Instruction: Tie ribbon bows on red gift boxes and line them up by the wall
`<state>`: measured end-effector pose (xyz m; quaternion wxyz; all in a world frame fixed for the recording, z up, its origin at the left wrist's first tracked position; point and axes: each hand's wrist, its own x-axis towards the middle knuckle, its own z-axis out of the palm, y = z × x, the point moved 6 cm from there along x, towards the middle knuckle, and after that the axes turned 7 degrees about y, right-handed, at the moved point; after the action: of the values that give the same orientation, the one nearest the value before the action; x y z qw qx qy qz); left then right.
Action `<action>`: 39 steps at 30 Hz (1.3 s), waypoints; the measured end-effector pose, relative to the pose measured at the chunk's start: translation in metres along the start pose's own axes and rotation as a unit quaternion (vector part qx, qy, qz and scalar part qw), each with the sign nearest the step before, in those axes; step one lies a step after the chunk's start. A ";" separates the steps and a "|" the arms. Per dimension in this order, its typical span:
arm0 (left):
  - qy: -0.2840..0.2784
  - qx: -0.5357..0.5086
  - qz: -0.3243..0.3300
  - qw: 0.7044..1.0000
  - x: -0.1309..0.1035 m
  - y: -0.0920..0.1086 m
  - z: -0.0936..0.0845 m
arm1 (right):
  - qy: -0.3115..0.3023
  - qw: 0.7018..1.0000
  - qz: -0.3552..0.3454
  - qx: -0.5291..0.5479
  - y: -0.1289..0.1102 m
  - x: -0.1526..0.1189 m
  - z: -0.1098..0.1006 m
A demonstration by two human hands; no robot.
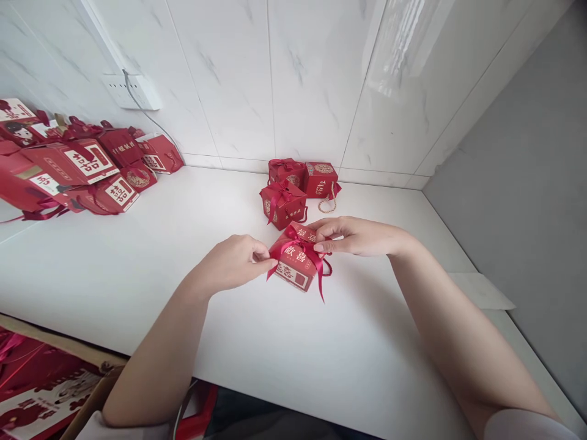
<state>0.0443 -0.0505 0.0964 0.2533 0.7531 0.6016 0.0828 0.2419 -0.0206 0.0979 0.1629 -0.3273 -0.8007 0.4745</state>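
A marble-patterned tile wall (238, 79) backs the white counter (321, 354). On the counter at far left, a heap of red wedding favor boxes (77, 162) lies near the wall. At lower left, a cardboard carton (89, 406) holds red printed packaging. Three more red boxes (284, 205) cluster by the wall near the middle. Just in front of them, between the left hand (229, 263) and right hand (362, 237), sits one red favor box (300, 266). A crimson ribbon (300, 245) is bowed across its top; the left fingers pinch its left tail. The right fingers curl, barely parted, at the bow's right side; whether they grip ribbon or box, I cannot tell. A dark red cord handle (328, 269) loops from the right side.
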 end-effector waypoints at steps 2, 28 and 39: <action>-0.010 -0.043 0.006 0.999 0.003 0.001 0.000 | -0.009 1.000 -0.015 0.003 0.000 -0.001 0.000; 0.143 -0.188 0.057 0.970 0.014 0.021 0.010 | 0.026 1.000 -0.012 0.004 0.002 0.000 -0.004; 0.141 -0.109 0.111 0.978 0.006 0.027 0.007 | 0.017 1.000 -0.012 -0.015 -0.003 -0.002 -0.006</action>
<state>0.0722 -0.0505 0.1022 0.2361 0.7640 0.5308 0.2808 0.2453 -0.0189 0.1038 0.1770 -0.3279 -0.8087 0.4551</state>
